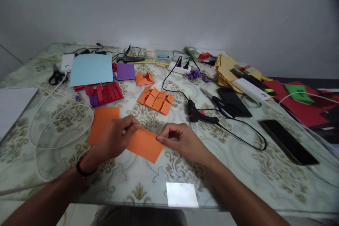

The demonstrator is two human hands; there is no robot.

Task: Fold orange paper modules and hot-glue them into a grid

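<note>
An orange paper sheet (146, 145) is held between my two hands above the patterned tabletop. My left hand (116, 137) pinches its upper left corner between thumb and finger. At the upper right corner, my right hand (178, 138) grips the paper the same way. Partly behind my left hand lies another orange sheet (102, 122), flat on the table. Folded orange pieces (156, 100) rest beyond my hands, with a smaller folded orange piece (144, 78) behind them. Folded red strips (108, 92) are to their left, near a purple square (125, 71).
Right of my hands lie a black glue gun (197, 113), scissors (224, 106) and a dark phone (288, 141). A power strip (180, 67) stands farther back. A white cable loops at left near a light blue sheet (91, 69). A white rectangle (182, 195) shows at the front edge.
</note>
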